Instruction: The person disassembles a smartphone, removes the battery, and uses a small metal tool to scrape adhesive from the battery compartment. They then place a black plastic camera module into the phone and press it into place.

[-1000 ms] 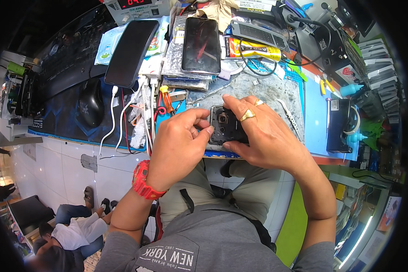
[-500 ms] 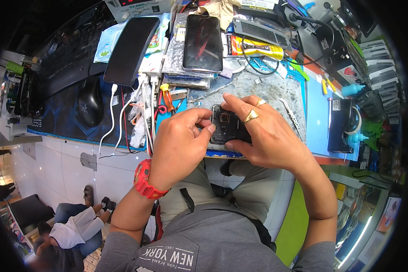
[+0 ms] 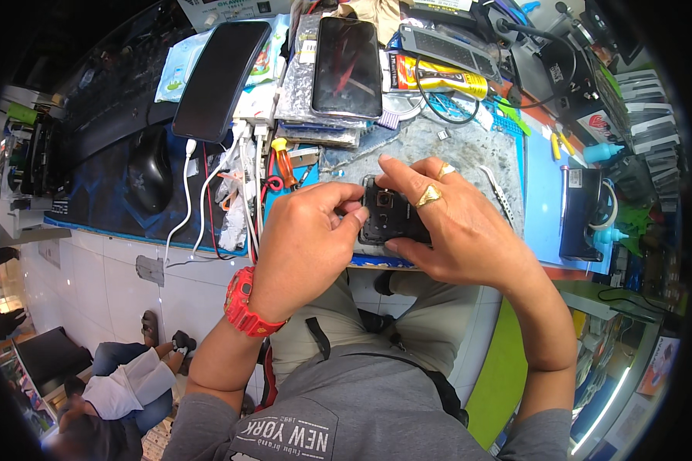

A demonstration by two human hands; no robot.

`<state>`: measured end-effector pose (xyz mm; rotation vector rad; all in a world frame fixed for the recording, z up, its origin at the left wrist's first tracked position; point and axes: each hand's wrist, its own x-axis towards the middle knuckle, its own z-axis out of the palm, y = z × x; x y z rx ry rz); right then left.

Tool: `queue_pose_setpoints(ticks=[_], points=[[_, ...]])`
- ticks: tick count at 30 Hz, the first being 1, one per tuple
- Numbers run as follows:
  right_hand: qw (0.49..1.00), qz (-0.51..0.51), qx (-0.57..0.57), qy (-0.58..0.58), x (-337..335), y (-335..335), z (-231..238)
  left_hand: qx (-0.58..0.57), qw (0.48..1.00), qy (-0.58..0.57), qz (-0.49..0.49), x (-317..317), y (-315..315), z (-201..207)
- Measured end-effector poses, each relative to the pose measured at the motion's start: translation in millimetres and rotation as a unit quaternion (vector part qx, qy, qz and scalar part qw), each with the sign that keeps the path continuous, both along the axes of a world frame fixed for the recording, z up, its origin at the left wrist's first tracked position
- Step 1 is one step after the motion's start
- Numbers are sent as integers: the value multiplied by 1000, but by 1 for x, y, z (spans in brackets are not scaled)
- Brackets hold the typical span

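A black phone (image 3: 387, 213) with its back cover off lies near the front edge of the grey work mat (image 3: 430, 157), its camera module showing. My right hand (image 3: 454, 219), with gold rings, grips it: fingers lie over the far edge and the thumb presses on the near edge. Its right part is hidden under that hand. My left hand (image 3: 313, 229), below a red wristwatch (image 3: 246, 303), is closed at the phone's left end. Thumb and forefinger are pinched together there; whatever is between them is too small to tell.
White tweezers (image 3: 498, 196) lie right of my right hand. An orange-handled screwdriver (image 3: 284, 163) and white cables (image 3: 200, 201) are to the left. Two phones (image 3: 346, 67) (image 3: 221, 81) rest behind, beside a yellow glue tube (image 3: 442, 77). A black mouse (image 3: 149, 169) sits far left. A person sits lower left.
The view has shifted slightly, so the bench things sit a little differently in the picture. Both hands keep nearly the same hold at the phone.
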<state>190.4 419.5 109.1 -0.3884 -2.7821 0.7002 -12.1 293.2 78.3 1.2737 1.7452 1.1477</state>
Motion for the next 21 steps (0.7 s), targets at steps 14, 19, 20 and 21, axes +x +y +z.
queue_pose_setpoints(ticks=[14, 19, 20, 21], points=[[1000, -9, -1, -20, -3, 0, 3, 15, 999, 41, -19, -3, 4, -2], [1000, -15, -10, -11, -2, -1, -1, 4, 999, 36, -22, -3, 4, -2], [1000, -17, -13, -5, -1, -1, -2, 3, 999, 42, -23, -3, 4, -1], [1000, -20, -17, 2, 0, -1, -3, 3, 999, 40, -25, -2, 4, -1]])
